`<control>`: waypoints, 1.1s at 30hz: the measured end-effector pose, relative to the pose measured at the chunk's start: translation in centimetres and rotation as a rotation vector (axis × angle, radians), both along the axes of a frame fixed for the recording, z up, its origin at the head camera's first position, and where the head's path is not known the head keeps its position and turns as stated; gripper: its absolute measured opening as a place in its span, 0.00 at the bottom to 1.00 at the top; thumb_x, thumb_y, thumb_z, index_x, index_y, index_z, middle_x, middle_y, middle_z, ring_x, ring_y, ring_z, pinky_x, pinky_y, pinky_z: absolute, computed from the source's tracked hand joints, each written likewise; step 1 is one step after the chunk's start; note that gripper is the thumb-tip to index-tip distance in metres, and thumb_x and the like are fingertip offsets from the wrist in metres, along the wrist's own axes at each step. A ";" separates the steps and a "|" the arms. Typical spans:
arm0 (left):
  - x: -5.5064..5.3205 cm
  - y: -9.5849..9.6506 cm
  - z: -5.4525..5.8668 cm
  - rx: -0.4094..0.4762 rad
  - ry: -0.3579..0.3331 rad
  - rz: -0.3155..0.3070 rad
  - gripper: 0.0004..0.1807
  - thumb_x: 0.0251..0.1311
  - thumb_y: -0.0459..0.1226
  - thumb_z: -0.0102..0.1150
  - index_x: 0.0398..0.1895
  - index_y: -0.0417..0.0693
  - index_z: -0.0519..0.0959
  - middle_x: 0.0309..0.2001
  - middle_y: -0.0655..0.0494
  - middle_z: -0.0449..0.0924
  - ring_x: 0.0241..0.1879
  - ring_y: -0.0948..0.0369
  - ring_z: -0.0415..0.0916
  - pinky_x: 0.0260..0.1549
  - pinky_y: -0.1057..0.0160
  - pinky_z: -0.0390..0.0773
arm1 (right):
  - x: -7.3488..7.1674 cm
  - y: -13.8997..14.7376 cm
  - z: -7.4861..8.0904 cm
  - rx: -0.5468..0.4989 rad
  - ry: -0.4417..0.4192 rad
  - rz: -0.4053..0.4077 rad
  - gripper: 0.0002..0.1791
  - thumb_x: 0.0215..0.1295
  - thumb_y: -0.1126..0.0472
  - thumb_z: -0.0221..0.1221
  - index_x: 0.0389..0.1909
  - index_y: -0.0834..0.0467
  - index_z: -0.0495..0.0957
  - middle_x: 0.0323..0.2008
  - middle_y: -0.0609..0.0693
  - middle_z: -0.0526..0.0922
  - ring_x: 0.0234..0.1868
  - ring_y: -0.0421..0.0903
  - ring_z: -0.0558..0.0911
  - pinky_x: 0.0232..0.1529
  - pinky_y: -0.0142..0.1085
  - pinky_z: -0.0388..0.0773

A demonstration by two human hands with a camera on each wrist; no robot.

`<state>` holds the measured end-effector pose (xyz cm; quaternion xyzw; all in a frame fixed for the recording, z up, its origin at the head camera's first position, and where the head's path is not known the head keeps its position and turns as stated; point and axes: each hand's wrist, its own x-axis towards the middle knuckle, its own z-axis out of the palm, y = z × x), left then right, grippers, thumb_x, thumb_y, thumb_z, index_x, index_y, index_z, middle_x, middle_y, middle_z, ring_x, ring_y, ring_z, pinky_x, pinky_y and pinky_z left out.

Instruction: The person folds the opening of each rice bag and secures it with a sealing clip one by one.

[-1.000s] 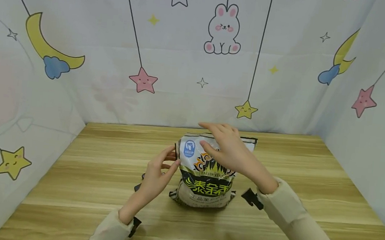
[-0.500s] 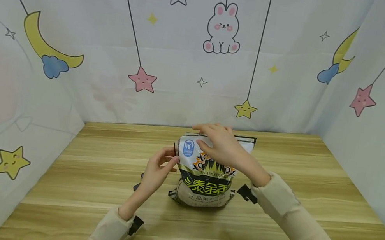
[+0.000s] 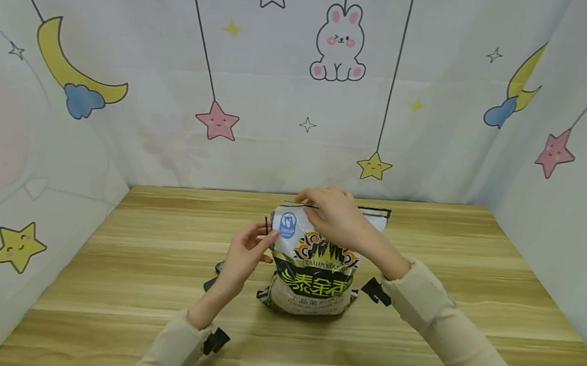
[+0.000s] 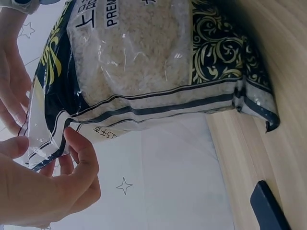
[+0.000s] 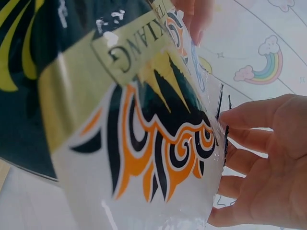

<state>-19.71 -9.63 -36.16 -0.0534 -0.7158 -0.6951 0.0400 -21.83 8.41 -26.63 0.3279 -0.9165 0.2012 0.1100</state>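
A printed plastic bag of rice (image 3: 310, 280) stands upright on the table, its clear lower part showing grains in the left wrist view. My left hand (image 3: 244, 255) holds the bag's upper left edge, thumb in front and fingers behind. In the left wrist view, curled fingers (image 4: 81, 153) touch the dark-striped side seam. My right hand (image 3: 338, 217) reaches across the bag's top, with the thumb on the front side and fingers over the top edge. The right wrist view shows the right hand (image 5: 268, 163) with its fingertips at that edge, some partly hidden by the film.
Small dark objects (image 3: 210, 283) lie on the wooden table (image 3: 415, 351) left of the bag, partly behind my left hand; one dark object (image 4: 268, 206) shows in the left wrist view. A patterned white curtain (image 3: 271, 85) encloses the back and sides.
The right hand's thumb and fingers have drawn closer together at the bag's top edge. The left thumb has shifted slightly up onto the front. The bag stays in nearly the same place.
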 end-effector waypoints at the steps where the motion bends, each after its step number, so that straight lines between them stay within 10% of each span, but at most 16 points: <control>1: 0.0 0.0 0.0 0.005 -0.009 0.000 0.12 0.59 0.34 0.53 0.46 0.41 0.74 0.37 0.53 0.75 0.31 0.65 0.73 0.22 0.66 0.77 | 0.0 0.0 0.0 -0.002 0.005 -0.001 0.12 0.63 0.65 0.49 0.44 0.53 0.77 0.41 0.50 0.83 0.44 0.49 0.78 0.45 0.47 0.66; 20: -0.7 -0.4 -0.4 -0.048 0.101 0.043 0.08 0.53 0.31 0.58 0.37 0.36 0.78 0.28 0.60 0.76 0.25 0.67 0.73 0.19 0.69 0.75 | -0.5 0.3 -0.1 -0.074 0.033 -0.016 0.09 0.62 0.63 0.53 0.36 0.50 0.81 0.37 0.46 0.84 0.38 0.47 0.77 0.45 0.48 0.65; 33: -0.3 -1.1 -0.4 -0.112 0.132 -0.015 0.12 0.54 0.26 0.55 0.43 0.34 0.77 0.38 0.34 0.77 0.27 0.67 0.74 0.21 0.69 0.76 | -0.5 0.7 -0.8 -0.098 0.095 0.038 0.09 0.61 0.63 0.54 0.37 0.49 0.81 0.36 0.45 0.84 0.39 0.45 0.75 0.42 0.43 0.63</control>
